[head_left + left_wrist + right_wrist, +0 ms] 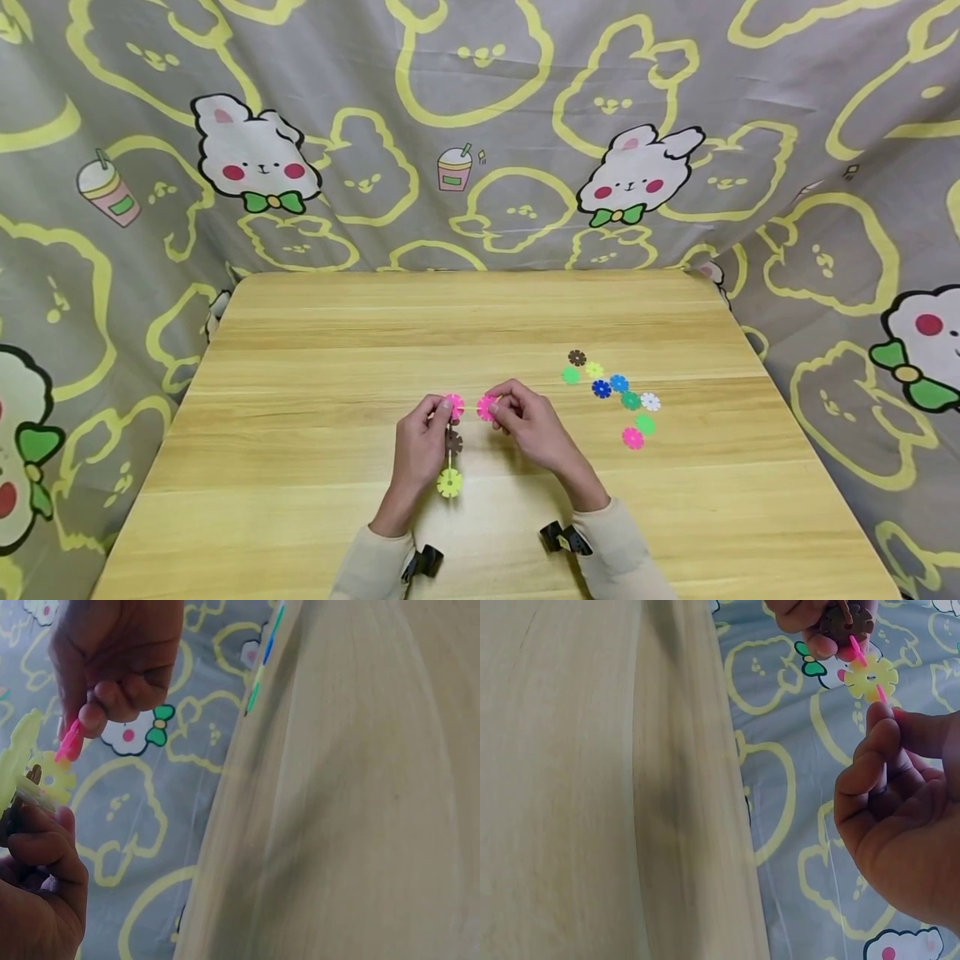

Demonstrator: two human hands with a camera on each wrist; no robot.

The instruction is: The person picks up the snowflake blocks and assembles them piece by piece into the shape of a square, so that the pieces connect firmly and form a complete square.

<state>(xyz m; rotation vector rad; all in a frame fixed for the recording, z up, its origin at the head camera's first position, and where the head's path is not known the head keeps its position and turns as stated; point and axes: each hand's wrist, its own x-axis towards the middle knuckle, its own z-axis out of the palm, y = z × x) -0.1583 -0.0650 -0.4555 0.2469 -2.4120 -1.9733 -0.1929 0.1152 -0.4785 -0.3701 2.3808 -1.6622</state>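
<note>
My left hand [420, 442] pinches a chain of notched plastic snowflake discs by the pink disc [456, 406] at its upper corner. Below that hand hang a brown disc [454, 442] and a yellow disc [449, 483]. My right hand [536, 427] pinches a second pink disc [485, 407] between thumb and fingers. Between the two pink discs sits another yellow disc [871, 678], edge-on in the head view. In the right wrist view both pink discs meet its rim; how deep the slots engage cannot be told. Fingers partly hide both pink discs.
Several loose discs lie right of the hands on the wooden table [300, 367], among them a white disc [650, 402], a dark blue disc [602, 388] and a pink loose disc [633, 437]. A patterned grey curtain [525, 108] surrounds the table's back and sides.
</note>
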